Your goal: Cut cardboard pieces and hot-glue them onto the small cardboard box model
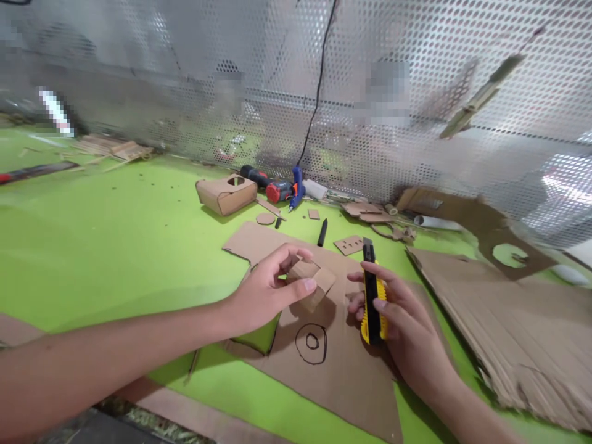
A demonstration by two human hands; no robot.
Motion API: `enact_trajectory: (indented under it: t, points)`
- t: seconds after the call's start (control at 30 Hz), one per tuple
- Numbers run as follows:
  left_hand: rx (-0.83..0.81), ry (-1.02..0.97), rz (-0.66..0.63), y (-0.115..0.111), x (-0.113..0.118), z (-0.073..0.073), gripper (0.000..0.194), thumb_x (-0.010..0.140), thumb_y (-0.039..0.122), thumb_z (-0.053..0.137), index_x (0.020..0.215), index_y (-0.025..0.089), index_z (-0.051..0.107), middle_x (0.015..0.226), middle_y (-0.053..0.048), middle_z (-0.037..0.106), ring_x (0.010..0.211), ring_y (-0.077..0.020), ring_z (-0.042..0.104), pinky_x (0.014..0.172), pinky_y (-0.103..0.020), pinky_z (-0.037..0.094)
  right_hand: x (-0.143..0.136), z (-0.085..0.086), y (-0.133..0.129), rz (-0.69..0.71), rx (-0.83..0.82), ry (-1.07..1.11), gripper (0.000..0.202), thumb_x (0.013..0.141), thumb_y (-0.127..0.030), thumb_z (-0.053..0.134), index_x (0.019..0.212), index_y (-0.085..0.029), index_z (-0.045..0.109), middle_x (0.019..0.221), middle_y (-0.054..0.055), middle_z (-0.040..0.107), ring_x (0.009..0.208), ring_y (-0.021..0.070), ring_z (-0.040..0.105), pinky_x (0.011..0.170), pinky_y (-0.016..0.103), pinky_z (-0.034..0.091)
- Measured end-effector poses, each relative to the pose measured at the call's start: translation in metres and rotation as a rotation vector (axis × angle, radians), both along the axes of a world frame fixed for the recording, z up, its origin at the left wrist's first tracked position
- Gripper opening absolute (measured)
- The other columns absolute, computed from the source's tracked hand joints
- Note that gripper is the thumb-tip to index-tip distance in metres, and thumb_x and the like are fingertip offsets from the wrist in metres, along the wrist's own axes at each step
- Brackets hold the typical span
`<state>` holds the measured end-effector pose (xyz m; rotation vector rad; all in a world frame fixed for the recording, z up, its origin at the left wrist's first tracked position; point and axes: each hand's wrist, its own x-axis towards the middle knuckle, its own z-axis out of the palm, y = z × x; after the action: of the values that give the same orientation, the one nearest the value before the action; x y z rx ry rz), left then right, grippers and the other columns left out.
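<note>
My left hand (277, 283) has its thumb and fingers around a small folded cardboard box (317, 280), held just over a flat cardboard sheet (342, 370). A yellow and black utility knife (374, 302) is gripped in my right hand (402, 320), its tip pointing away from me. Two rings, one inside the other, are drawn in black on the sheet below the little box. Along its left side the sheet has a cut-out showing the green table (171, 259). Beyond my hands lie a black marker (322, 232) and a small cardboard piece with holes (349, 245).
A larger cardboard box with a round hole (226, 194) stands farther back, near a blue glue gun (296, 188) and a red-black power tool (279, 191). Torn cardboard (518, 333) lies at right. A perforated metal panel (277, 92) closes off the back.
</note>
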<state>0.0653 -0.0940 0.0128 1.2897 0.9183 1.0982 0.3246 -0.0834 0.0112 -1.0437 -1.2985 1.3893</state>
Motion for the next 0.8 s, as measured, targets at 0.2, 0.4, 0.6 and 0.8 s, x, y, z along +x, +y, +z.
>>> enact_trajectory:
  t: [0.2, 0.4, 0.6, 0.8]
  points:
    - [0.222, 0.305, 0.006, -0.003, -0.004, 0.002, 0.035, 0.1, 0.034, 0.071, 0.134, 0.03, 0.063, 0.132, -0.005, 0.07, 0.118, -0.0248, 0.067, 0.1, -0.039, 0.057, -0.001, -0.003, -0.003, -0.035, 0.186, -0.426, 0.046, 0.094, -0.041, 0.075, 0.139, -0.035, 0.068, 0.132, 0.006, 0.065, 0.086, 0.0173, 0.065, 0.083, 0.037, 0.06]
    - [0.648, 0.65, -0.146, -0.006, -0.008, 0.005, 0.055, 0.104, 0.026, 0.061, 0.157, 0.033, 0.049, 0.139, -0.009, 0.069, 0.132, -0.03, 0.06, 0.112, -0.05, 0.052, -0.004, 0.001, -0.006, 0.072, 0.138, -0.468, 0.075, 0.086, -0.047, 0.085, 0.154, -0.035, 0.056, 0.12, 0.007, 0.066, 0.094, 0.0236, 0.069, 0.092, 0.046, 0.062]
    - [0.933, 0.612, -0.275, -0.004, -0.005, 0.002, 0.059, 0.102, 0.016, 0.058, 0.158, 0.025, 0.045, 0.129, -0.014, 0.072, 0.128, -0.0298, 0.062, 0.11, -0.046, 0.056, -0.011, 0.001, -0.007, 0.208, 0.251, -0.567, 0.067, 0.079, -0.029, 0.089, 0.141, -0.036, 0.065, 0.141, 0.007, 0.059, 0.132, 0.033, 0.062, 0.118, 0.053, 0.047]
    - [1.027, 0.555, -0.269, -0.003, 0.0, 0.002, 0.056, 0.101, 0.017, 0.06, 0.155, 0.026, 0.047, 0.134, -0.014, 0.073, 0.134, -0.029, 0.065, 0.111, -0.047, 0.058, -0.013, 0.002, -0.008, 0.236, 0.322, -0.593, 0.057, 0.081, -0.022, 0.084, 0.132, -0.034, 0.062, 0.132, 0.005, 0.062, 0.124, 0.0299, 0.063, 0.111, 0.048, 0.05]
